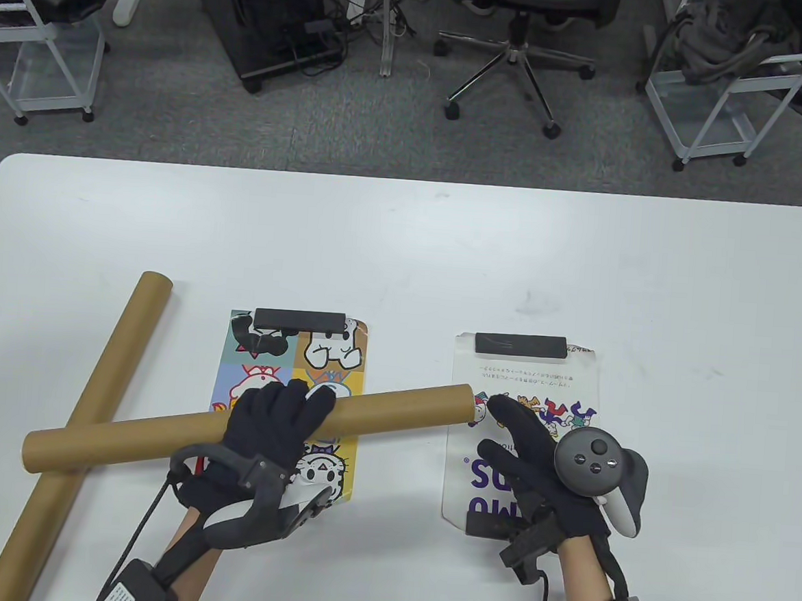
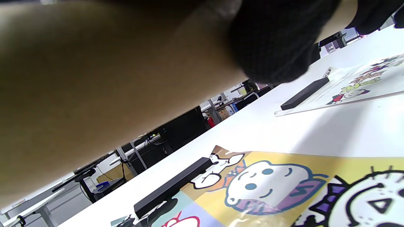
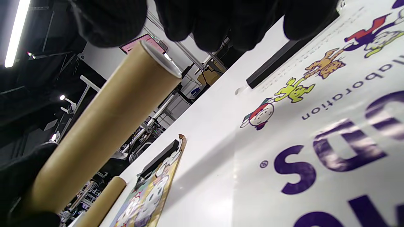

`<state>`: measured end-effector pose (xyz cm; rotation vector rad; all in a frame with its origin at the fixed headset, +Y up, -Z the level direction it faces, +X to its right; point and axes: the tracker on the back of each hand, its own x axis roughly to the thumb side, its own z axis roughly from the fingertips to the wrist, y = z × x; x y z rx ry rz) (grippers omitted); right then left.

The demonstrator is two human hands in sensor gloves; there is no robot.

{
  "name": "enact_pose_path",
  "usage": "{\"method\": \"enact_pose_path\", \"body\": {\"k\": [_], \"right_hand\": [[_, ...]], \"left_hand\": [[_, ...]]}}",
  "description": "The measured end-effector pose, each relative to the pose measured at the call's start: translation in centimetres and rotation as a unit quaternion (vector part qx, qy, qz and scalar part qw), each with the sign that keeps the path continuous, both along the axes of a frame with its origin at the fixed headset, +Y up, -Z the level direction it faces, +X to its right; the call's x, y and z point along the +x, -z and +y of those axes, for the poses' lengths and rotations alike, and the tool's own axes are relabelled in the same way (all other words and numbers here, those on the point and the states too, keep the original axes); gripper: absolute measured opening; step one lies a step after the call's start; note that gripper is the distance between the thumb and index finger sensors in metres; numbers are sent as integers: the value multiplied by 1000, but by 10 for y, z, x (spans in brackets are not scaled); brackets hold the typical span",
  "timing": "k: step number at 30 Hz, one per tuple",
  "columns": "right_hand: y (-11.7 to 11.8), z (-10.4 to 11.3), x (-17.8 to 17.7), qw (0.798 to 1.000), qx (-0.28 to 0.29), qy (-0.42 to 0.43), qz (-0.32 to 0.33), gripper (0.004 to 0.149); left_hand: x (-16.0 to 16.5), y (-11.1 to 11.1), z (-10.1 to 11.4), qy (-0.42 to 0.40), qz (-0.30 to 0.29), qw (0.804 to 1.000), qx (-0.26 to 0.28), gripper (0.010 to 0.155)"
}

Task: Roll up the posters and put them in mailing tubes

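Note:
My left hand (image 1: 281,417) grips a long brown mailing tube (image 1: 393,408) around its middle and holds it slantwise above the colourful cartoon poster (image 1: 329,350). In the left wrist view this tube (image 2: 94,78) fills the upper left, with gloved fingers (image 2: 271,41) wrapped round it. My right hand (image 1: 525,439) is open, fingers spread over the white poster (image 1: 525,385), its index fingertip just right of the tube's right end. The right wrist view shows that capped end (image 3: 161,60) below my fingertips (image 3: 208,28). A second tube (image 1: 104,376) lies diagonally on the table at the left.
Both posters lie flat. A black bar (image 1: 299,319) weighs down the far edge of the colourful one, another bar (image 1: 520,344) the white one, and a third (image 1: 488,524) sits at the white poster's near edge. The held tube's left end crosses over the second tube.

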<state>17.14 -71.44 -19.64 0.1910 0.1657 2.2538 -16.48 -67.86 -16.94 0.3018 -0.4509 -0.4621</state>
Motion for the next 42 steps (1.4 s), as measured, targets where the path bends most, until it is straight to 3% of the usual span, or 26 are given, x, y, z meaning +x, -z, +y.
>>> {"method": "enact_pose_path", "body": {"k": [12,21,42], "right_hand": [[2,-3,-7,1000,2,9,-18,59],[3,1,-9,997,27,-42,-58,39],[1,-1,-11,999,23,-27,-39,42]], "left_hand": [[10,-3,-2,13,-13,1000,-2,85],[16,-6,-3,38,-24,999,16,87],[14,-5,-1,29,-8,999,11,86]]}}
